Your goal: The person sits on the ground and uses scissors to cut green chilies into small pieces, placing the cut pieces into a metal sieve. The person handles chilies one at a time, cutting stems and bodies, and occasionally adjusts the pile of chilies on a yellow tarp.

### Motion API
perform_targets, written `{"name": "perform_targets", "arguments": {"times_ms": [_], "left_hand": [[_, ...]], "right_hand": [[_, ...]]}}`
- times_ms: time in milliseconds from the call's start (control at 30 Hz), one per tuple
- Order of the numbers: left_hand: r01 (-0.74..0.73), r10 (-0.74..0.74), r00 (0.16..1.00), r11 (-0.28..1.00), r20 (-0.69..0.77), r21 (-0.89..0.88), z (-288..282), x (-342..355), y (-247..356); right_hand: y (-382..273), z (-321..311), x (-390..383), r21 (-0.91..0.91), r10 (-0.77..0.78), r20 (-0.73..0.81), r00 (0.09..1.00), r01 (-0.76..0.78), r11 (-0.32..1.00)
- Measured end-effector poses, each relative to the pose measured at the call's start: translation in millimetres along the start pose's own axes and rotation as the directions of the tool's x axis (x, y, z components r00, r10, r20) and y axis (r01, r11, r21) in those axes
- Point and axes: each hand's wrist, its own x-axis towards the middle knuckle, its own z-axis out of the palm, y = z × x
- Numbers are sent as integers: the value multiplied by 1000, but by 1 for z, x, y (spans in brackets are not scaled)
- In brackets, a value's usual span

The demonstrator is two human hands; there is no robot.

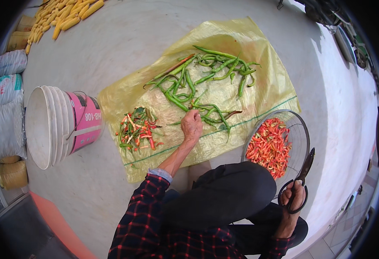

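Note:
Long green chili peppers (189,83) lie spread over a yellow plastic sheet (131,93) on the floor. My left hand (192,125) is at the near edge of these peppers, its fingers pinched together; whatever is between them is hidden. On the right, my right hand (295,196) grips dark scissors (304,172) by the handle loops, blades pointing up and away from me. Beside that hand, a round wire mesh basket (301,129) holds many cut red pepper pieces (269,146). A small heap of red and green pepper scraps (137,129) lies on the sheet's left part.
A white and pink bucket (64,125) lies on its side left of the sheet. Filled sacks (6,112) line the left wall. Yellow corn cobs (64,15) are heaped at the far left. My bent knee (245,181) is between my hands, next to the basket.

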Motion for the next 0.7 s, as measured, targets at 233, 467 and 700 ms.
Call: {"name": "perform_targets", "arguments": {"times_ms": [233,467,700], "left_hand": [[-294,326,943,911,-67,290,-32,63,7],[-729,560,684,524,467,440,-34,130,40],[-675,484,736,579,474,457,-17,152,40]], "right_hand": [[-5,8,-10,-3,5,9,1000,-5,1000],[-7,10,-13,-25,43,7,999,-43,999],[-5,14,-12,-60,55,-3,999,-55,997]]}}
